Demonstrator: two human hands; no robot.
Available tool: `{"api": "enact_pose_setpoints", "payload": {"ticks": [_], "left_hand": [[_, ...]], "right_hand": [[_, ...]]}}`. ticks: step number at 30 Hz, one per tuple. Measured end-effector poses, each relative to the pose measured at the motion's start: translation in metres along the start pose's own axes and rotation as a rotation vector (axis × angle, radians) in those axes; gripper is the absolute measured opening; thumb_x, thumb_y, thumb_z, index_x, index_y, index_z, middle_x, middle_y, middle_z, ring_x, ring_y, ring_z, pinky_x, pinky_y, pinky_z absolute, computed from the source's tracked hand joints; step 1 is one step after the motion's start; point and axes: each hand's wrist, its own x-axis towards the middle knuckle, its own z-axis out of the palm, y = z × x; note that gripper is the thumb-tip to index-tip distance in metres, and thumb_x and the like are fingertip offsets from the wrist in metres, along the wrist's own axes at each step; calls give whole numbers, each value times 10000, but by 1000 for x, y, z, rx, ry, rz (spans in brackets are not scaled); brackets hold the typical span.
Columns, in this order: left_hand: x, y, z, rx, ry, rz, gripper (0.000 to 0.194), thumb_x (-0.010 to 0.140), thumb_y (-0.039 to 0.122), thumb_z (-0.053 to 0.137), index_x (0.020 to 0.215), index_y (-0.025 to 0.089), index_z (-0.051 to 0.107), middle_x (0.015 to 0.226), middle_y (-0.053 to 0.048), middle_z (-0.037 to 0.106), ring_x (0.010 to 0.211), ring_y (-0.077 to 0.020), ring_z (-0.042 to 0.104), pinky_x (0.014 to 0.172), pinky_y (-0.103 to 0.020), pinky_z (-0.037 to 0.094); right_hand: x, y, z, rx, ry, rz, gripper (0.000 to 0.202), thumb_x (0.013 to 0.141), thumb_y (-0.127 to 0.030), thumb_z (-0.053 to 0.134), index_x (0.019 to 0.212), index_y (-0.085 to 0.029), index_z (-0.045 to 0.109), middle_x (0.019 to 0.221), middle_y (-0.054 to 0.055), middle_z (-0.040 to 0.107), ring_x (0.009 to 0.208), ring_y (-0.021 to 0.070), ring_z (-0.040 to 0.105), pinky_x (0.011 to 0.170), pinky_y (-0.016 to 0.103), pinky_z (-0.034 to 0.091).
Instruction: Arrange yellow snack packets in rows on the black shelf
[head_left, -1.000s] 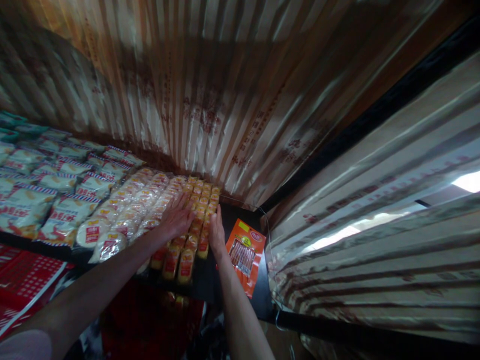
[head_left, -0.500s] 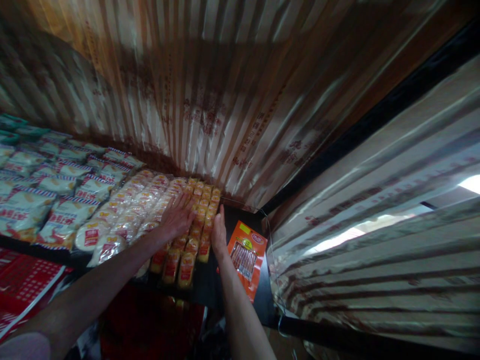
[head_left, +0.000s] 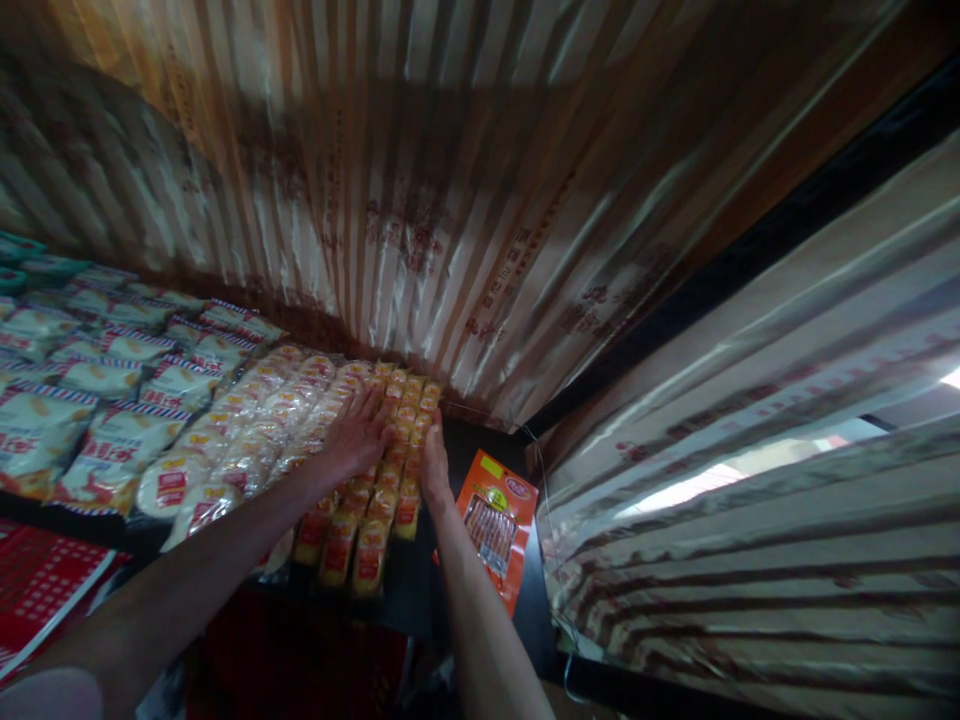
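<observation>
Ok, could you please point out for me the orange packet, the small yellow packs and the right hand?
Orange packet (head_left: 495,528): head view, middle of its front.
Small yellow packs (head_left: 384,503): head view, on one pack amid the rows.
Right hand (head_left: 435,465): head view, middle of the hand.

Left arm (head_left: 225,545): stretched forward, slanted inward.
Left hand (head_left: 356,440): turned palm down, fingers (head_left: 367,402) extended.
Right arm (head_left: 484,620): extended forward, angled slightly left.
Right hand (head_left: 435,465): held on edge, palm faced inward.
Bare hands: 2, held apart.
</observation>
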Motion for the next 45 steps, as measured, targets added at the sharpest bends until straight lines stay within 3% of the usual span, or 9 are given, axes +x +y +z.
{"api": "enact_pose_setpoints", "payload": {"ticks": [6, 10, 14, 20, 27, 32, 37, 41, 45], "left_hand": [[8, -1, 2, -6, 86, 45, 494, 924, 389, 331, 1362, 181, 427, 1452, -134, 386, 1372, -276, 287, 1110, -493, 203], [18, -1, 0, -2, 64, 42, 475, 925, 370, 337, 1340, 171, 456, 1437, -138, 407, 1356, -285, 317, 1096, -506, 230], [22, -2, 0, -5, 51, 45, 447, 925, 358, 347, 1304, 174, 498, 1423, -133, 430, 1342, -288, 341, 1094, -514, 235], [22, -5, 3, -4, 25, 46, 444, 927, 361, 339, 1296, 180, 508, 1431, -120, 422, 1340, -278, 347, 1093, -507, 250], [16, 0, -8, 23, 26, 47, 482, 932, 372, 320, 1347, 162, 448, 1441, -144, 398, 1358, -295, 312, 1105, -503, 225], [-18, 15, -27, -9, 53, 92, 480, 923, 370, 351, 1340, 157, 453, 1465, -138, 360, 1374, -286, 283, 1116, -479, 234], [-86, 33, -41, -16, 152, 90, 454, 913, 322, 359, 1296, 118, 495, 1444, -163, 386, 1379, -282, 272, 1125, -463, 247], [-139, 46, -32, -12, 239, 97, 520, 882, 294, 424, 1385, 167, 381, 1484, -128, 328, 1409, -290, 178, 1114, -490, 248], [-163, 50, -18, 38, 301, 78, 575, 861, 266, 463, 1407, 133, 341, 1483, -164, 313, 1406, -309, 181, 1109, -498, 222]], "right_hand": [[12, 7, -11, -20, 54, 23, 637, 922, -569, 219, 1438, -204, 296, 1504, 47, 277, 1392, 163, 231, 1144, 412, 193], [30, 10, -19, -40, 58, 47, 677, 917, -576, 228, 1431, -144, 310, 1505, 75, 259, 1400, 180, 206, 1156, 422, 164], [40, 11, -18, -53, 8, 47, 689, 908, -606, 213, 1435, -173, 308, 1501, 48, 271, 1395, 179, 226, 1155, 406, 186], [41, 10, -12, -2, -37, 44, 651, 915, -590, 240, 1415, -189, 351, 1455, 55, 377, 1367, 197, 303, 1136, 432, 222], [27, 5, -19, 10, 14, 59, 685, 909, -604, 204, 1427, -173, 325, 1487, 56, 308, 1388, 179, 250, 1145, 414, 185], [-23, 5, -24, 40, 69, 11, 711, 905, -607, 176, 1449, -158, 266, 1516, 58, 244, 1400, 167, 213, 1147, 404, 174], [-86, -1, -23, 6, 119, -23, 680, 923, -560, 174, 1466, -151, 205, 1535, 62, 194, 1414, 166, 160, 1157, 411, 140], [-123, -5, -13, -108, 90, -23, 646, 936, -514, 220, 1471, -154, 183, 1545, 68, 156, 1423, 166, 113, 1163, 420, 107], [-138, -3, 2, -235, 79, -49, 655, 929, -502, 281, 1466, -139, 190, 1541, 108, 162, 1420, 213, 131, 1145, 466, 153]]}}
